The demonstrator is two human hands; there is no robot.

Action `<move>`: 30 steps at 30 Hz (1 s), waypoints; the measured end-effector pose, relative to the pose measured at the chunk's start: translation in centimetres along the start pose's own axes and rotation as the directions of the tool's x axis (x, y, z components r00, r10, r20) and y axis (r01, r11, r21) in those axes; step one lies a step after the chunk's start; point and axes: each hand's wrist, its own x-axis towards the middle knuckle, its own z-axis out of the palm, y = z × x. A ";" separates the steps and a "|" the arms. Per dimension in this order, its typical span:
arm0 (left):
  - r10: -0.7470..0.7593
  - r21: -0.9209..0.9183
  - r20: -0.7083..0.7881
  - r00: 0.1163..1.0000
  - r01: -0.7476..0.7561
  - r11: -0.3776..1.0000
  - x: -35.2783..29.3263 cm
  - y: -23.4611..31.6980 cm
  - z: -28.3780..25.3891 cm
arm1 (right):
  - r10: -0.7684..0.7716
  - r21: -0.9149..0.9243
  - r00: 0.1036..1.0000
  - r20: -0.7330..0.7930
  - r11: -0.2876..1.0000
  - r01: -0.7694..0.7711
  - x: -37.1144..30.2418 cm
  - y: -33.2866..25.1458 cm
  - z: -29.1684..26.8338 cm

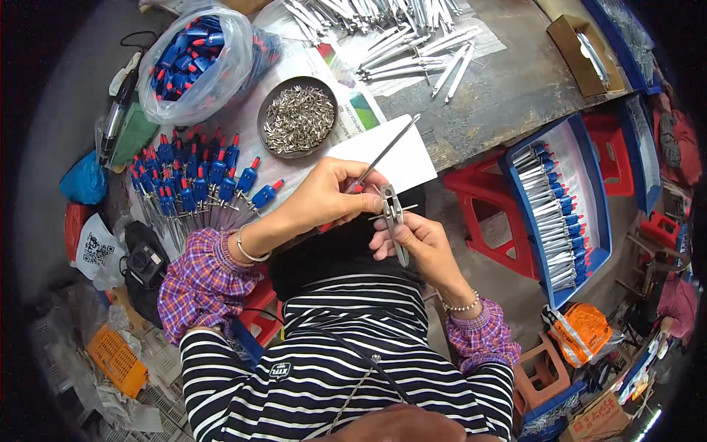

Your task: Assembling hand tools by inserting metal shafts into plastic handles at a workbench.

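My left hand (335, 193) is closed on a thin metal rod (390, 147) that slants up to the right; a bit of red shows by its lower end, and the rest is hidden in my fingers. My right hand (421, 241) pinches a slim, slotted grey metal piece (398, 247), which stands nearly upright. A thin cross-pin sticks out from its side. Fingertips of my left hand meet the upper end of this piece. Behind my hands lies a white sheet (406, 163). Beside it stands a dark round bowl (331, 92) of small metal pins.
Left on the table stand bundled blue-and-red-handled tools (188, 188) and a clear plastic bag (158, 110) of blue-and-red parts. White metal strips (420, 62) lie at the back. A blue tray (602, 247) of assembled tools rests by a red stool (479, 236) on the right.
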 end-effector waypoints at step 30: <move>0.644 0.955 0.108 0.757 -0.260 0.146 5.5 5.5 -12.8 | 0.070 -0.026 0.998 0.001 0.997 -0.070 -0.7 1.7 -0.8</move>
